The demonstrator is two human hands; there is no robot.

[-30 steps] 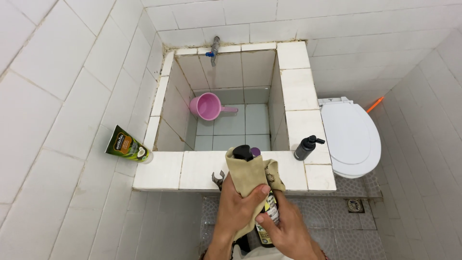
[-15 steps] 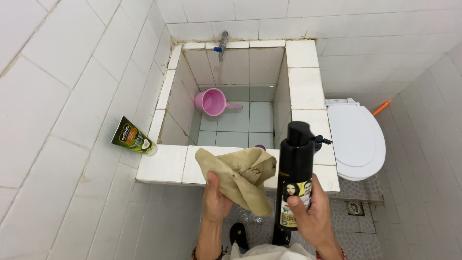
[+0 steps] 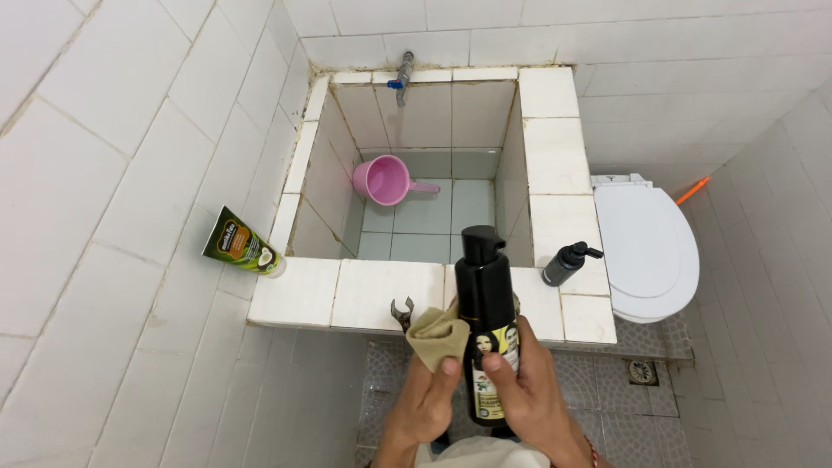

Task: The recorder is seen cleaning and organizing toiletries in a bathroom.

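Head cam shows the right hand gripping a black pump bottle while the left hand pinches a tan cloth against it.

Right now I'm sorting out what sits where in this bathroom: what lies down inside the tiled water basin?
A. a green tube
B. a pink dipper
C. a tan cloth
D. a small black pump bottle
B: the pink dipper lies on the floor of the tiled basin, while the small black pump bottle and green tube sit up on its rim and the left hand holds the tan cloth.
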